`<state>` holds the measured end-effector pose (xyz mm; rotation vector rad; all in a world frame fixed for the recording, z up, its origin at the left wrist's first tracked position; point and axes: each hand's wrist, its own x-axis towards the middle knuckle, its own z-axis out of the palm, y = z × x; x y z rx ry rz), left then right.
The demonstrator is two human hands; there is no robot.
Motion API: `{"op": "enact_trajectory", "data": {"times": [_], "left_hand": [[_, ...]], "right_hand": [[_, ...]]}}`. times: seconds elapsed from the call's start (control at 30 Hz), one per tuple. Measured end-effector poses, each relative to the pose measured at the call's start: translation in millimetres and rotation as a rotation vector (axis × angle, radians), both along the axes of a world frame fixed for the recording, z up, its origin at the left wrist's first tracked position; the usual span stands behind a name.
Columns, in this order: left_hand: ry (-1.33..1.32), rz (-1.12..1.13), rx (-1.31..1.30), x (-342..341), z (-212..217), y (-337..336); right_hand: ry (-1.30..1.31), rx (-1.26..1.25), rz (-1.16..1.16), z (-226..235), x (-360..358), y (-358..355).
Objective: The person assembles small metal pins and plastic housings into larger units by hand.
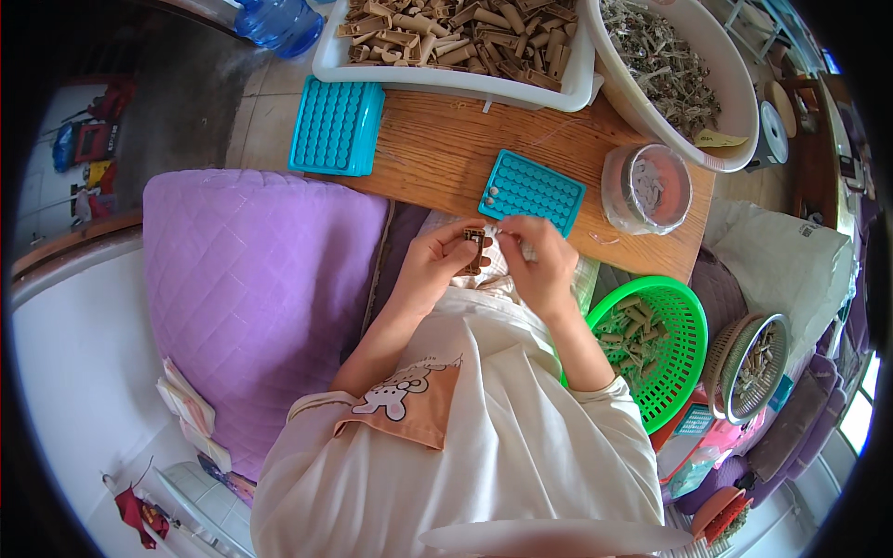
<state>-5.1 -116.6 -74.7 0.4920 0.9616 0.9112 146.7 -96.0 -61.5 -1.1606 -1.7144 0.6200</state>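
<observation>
My left hand [435, 263] is closed around a small brown plastic housing [474, 247] with an open frame-like side, held over my lap. My right hand [542, 263] is just beside it, thumb and forefinger pinched together near the housing's upper end. Whatever lies between those fingertips is too small to make out. Just beyond my right hand, a teal tray [544, 195] with rows of round pockets rests at the table's near edge. A couple of small pale round pieces [492, 192] sit at its left end.
On the wooden table [428, 139] stand a stack of teal trays [330, 130], a white bin [451, 86] of brown parts, a large tub [619, 93] of metallic pieces and a plastic-lined round container [619, 219]. A green basket [684, 363] of brown parts is at my right, a purple quilted cover [260, 298] at my left.
</observation>
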Motion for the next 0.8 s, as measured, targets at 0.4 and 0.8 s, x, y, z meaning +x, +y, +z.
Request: {"op": "enact_trajectory", "data": {"times": [0.4, 0.8], "left_hand": [[0.052, -0.083, 0.127, 16.5, 4.9, 0.9], [0.413, -0.246, 0.219, 3.8, -4.8, -5.7]], "right_hand": [[0.054, 0.214, -0.109, -21.5, -5.1, -19.8], [-0.091, 0.010, 0.003, -3.8, -0.1, -17.9]]}}
